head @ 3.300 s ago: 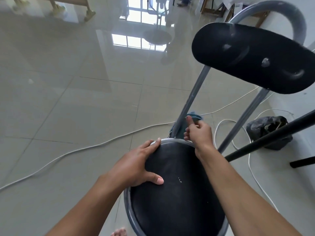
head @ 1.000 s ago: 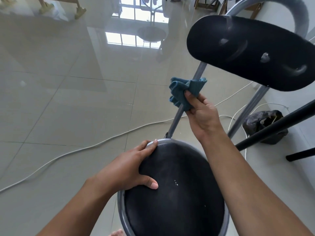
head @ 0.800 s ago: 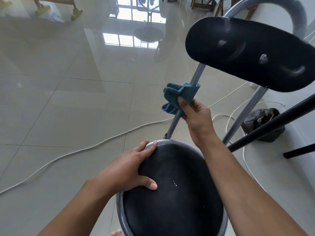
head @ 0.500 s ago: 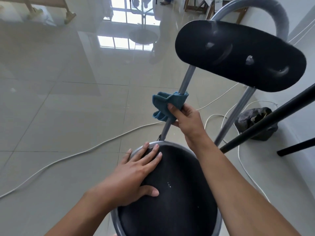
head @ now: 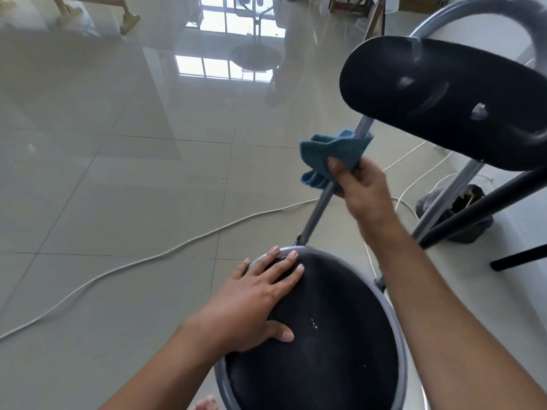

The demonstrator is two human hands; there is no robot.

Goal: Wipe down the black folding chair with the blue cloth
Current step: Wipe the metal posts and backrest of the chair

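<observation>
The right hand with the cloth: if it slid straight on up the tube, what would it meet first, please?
Most likely the underside of the black backrest, which the grey tube meets just above the blue cloth that the right hand grips.

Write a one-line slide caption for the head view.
Right hand wipes chair with blue cloth; left hand steadies it.

The left hand (head: 254, 303) lies flat, fingers straight, on the round black seat (head: 325, 344) of the folding chair. At one o'clock from it, the right hand (head: 362, 184) grips the blue cloth (head: 328, 155) around the grey frame tube (head: 318, 211), just below the black backrest (head: 444, 102). A white cord (head: 148, 258) trails across the tiled floor (head: 118, 173) toward nine o'clock.
</observation>
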